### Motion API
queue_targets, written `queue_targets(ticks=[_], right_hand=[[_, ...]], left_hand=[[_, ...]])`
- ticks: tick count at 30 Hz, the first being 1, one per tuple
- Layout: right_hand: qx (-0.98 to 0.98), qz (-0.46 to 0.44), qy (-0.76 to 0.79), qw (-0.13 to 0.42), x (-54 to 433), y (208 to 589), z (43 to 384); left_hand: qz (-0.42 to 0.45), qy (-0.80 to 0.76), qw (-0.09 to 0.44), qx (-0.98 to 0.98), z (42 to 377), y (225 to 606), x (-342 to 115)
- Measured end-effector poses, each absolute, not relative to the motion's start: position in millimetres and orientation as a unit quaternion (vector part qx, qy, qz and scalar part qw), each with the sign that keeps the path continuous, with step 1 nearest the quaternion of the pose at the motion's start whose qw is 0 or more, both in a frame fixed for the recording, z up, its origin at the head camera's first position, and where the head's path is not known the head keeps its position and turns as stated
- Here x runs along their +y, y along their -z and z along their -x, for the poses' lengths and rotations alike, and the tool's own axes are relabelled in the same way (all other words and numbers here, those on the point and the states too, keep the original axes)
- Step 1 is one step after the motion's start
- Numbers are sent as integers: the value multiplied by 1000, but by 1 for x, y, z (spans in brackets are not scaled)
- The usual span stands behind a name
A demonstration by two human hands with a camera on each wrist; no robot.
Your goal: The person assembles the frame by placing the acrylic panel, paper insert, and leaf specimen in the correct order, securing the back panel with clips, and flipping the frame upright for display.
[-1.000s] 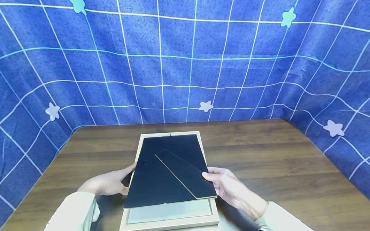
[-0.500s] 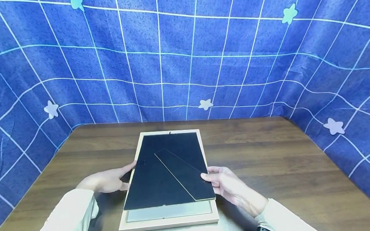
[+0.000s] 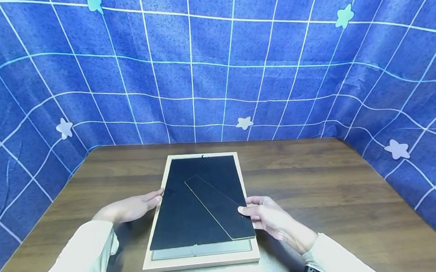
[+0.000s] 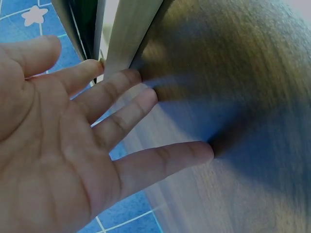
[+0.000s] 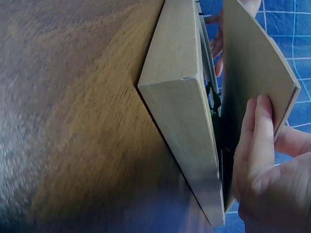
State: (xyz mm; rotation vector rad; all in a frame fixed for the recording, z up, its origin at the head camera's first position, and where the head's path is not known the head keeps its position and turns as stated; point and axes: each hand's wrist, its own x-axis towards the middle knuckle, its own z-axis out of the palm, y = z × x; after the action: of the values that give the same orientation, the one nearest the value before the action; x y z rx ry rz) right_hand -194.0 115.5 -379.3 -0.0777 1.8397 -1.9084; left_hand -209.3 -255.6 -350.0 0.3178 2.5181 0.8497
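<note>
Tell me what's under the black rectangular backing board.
Under the board: a light wooden rectangular frame, with a strip of pale flat surface inside its near end. Farther in is mostly covered, contents unclear.

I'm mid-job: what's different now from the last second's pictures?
The near end of the black backing board has come down toward the wooden frame, showing less of the pale panel inside. On the left hand, the thumb, spread apart earlier, now lies near the fingers. The right hand still pinches the board's right edge; the frame stays put on the table.
</note>
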Motion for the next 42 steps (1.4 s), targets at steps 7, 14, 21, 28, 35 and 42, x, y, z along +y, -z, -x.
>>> queue_targets(ticks=[7,14,21,28,35,42], right_hand=[[685,32,688,239,115,379,193],[684,55,686,240,117,378,196],[706,65,659,251,117,380,196],[704,81,653,267,115,375,199],[729,70,631,255,109,372,201],[820,90,516,232,99,360,204]], left_hand=[[-106,-293,233,921,208,351,-254],[-104,-279,227,927,208,353,-254],[-110,-283,219,927,210,353,-253],[-108,-294,198,929,211,355,-248],[-132,-274,188,934,211,355,-246],[-142,-271,182,935,212,352,-244]])
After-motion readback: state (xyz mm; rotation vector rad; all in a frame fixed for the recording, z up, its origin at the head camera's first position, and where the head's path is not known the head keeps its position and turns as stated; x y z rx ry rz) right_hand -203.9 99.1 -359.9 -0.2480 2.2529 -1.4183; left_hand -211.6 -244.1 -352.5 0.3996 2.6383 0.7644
